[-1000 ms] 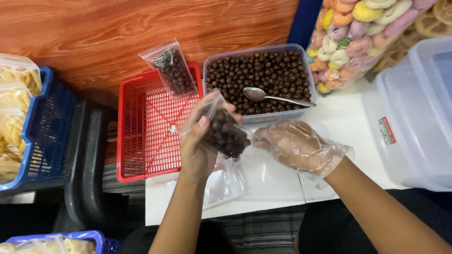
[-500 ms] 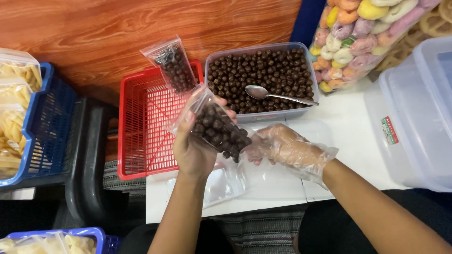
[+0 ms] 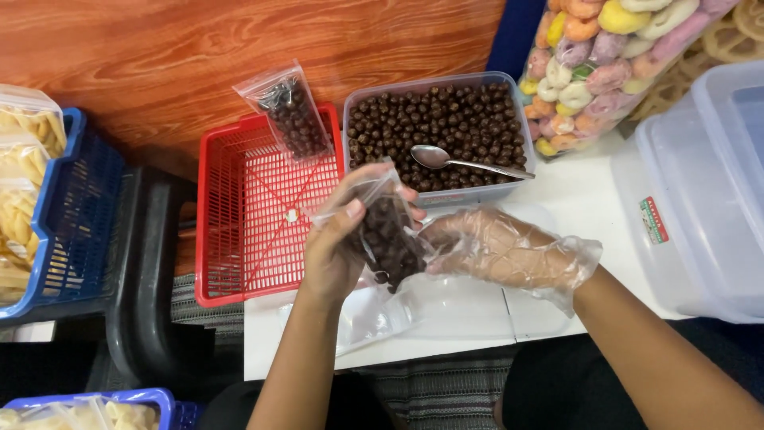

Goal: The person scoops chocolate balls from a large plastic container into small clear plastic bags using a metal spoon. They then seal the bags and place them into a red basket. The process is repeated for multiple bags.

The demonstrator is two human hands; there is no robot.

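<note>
1. Head view, the grip: the bare left hand (image 3: pixel 338 255) is curled around a small clear plastic bag (image 3: pixel 382 231) filled with dark brown round balls, thumb on the near side and fingers wrapped over the upper part, clamped on it.
2. The right hand (image 3: pixel 497 247), inside a loose, crinkled transparent glove, meets the same bag from the right; its fingertips pinch the bag's edge, so the fingers are drawn together on the plastic.
3. The bag is held tilted, just above the white table (image 3: pixel 589 199), in front of the tub of balls.
4. Under the hands lie flat, empty clear bags (image 3: pixel 382 318), glossy and wrinkled.
5. Materials nearby: a rectangular translucent plastic tub (image 3: pixel 438 127) is full of matte dark brown balls, with a shiny metal spoon (image 3: pixel 465 163) lying on top of them.
6. To its left sits a red plastic basket (image 3: pixel 247 215) with a lattice bottom; a filled bag (image 3: pixel 290 115) of the same balls leans on its far rim.
7. A blue basket (image 3: pixel 76 207) at the far left holds bags of pale yellow snacks.
8. At the far right stands a large clear lidded container (image 3: pixel 708 191), and behind it a big bag of pastel ring-shaped snacks (image 3: pixel 605 64).
</note>
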